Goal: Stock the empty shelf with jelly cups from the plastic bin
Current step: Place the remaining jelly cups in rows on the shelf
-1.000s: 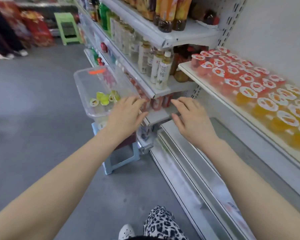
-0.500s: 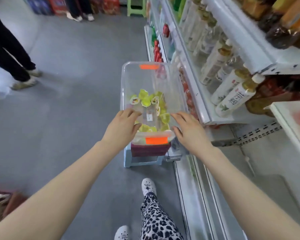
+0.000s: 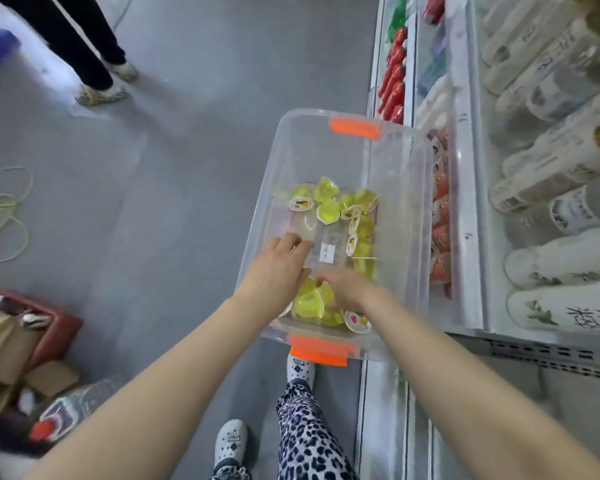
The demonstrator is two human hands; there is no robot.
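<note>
Plastic bin (image 3: 417, 216): clear, with orange handles at its far and near ends, at the centre of the frame beside the shelf unit (image 3: 465, 188).
Jelly cups (image 3: 328, 210): yellow, loose on the bin's floor in two clusters, one mid-bin and one at the near end; some lie on their sides, some show printed lids.
Left hand (image 3: 276, 275): inside the bin, palm down, fingers stretched out and relaxed over bare bin floor; its grip is loose and holds nothing.
Right hand (image 3: 352, 289): inside the bin just right of the left hand, fingertips down among the near-end cups (blurred, so I cannot tell whether its grip has closed on one).
Bottles (image 3: 568, 261): pale, labelled, in rows on the shelves at the right of the frame.
Floor (image 3: 170, 168): grey; another person's legs (image 3: 84, 46) stand at upper left, cardboard (image 3: 4, 348) lies at lower left.
</note>
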